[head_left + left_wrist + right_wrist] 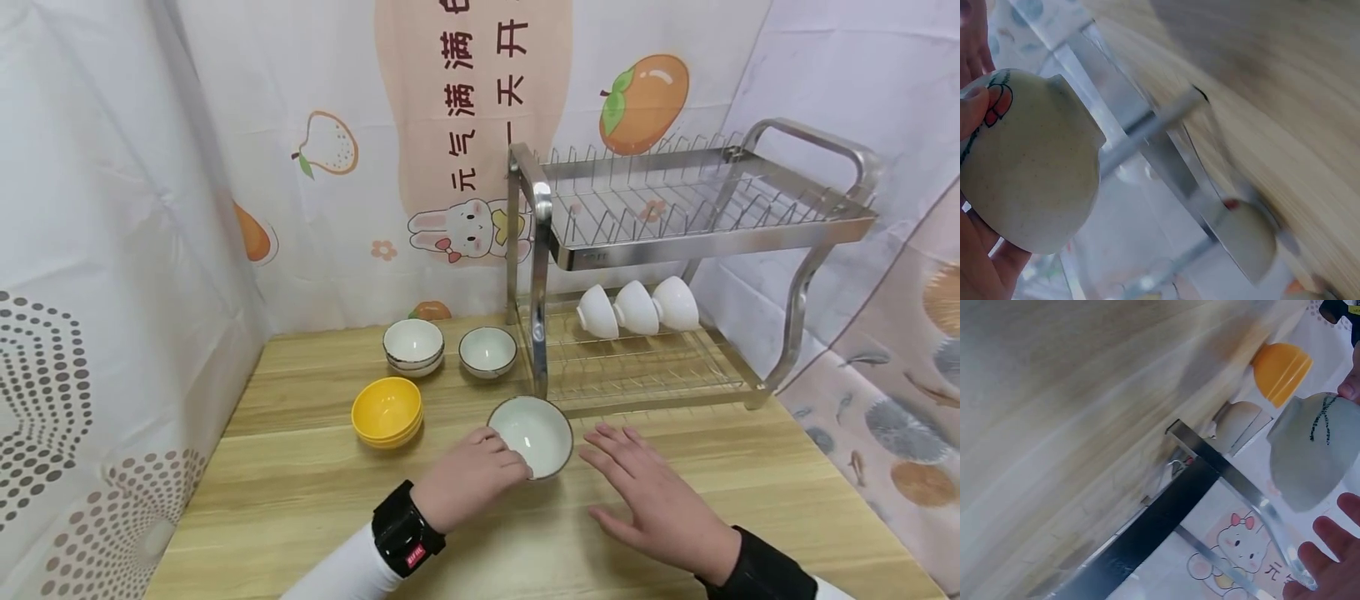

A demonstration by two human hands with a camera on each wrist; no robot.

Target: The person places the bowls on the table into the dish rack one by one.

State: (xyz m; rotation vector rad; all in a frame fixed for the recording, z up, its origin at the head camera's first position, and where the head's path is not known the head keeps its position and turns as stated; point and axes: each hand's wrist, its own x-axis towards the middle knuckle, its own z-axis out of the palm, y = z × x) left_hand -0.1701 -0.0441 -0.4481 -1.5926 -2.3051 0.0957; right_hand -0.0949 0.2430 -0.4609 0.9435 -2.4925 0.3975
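- The wooden table [315, 508] lies under everything; clock directions run from the held bowl in the head view.
- The two-tier metal rack [712, 243] stands between 12 and 2 o'clock.
- The right hand [660, 504] is at 4 o'clock, its fingers spread and thumb well apart, fingertips just beside the bowl.
- The left hand [472, 479] is at 8 o'clock, thumb and curled fingers pinching the bowl by its rim.
- The dark-rimmed bowl [536, 433] is held above the tabletop in front of the rack, its mouth upward.
- The stacked yellow bowls [386, 408] sit at 9 o'clock.
- The stacked white bowls [414, 342] sit at 10 o'clock.
- The small single bowl [487, 350] sits at 11 o'clock.
- Three tipped white bowls [637, 308] line the rack's lower tier, between 1 and 2 o'clock.
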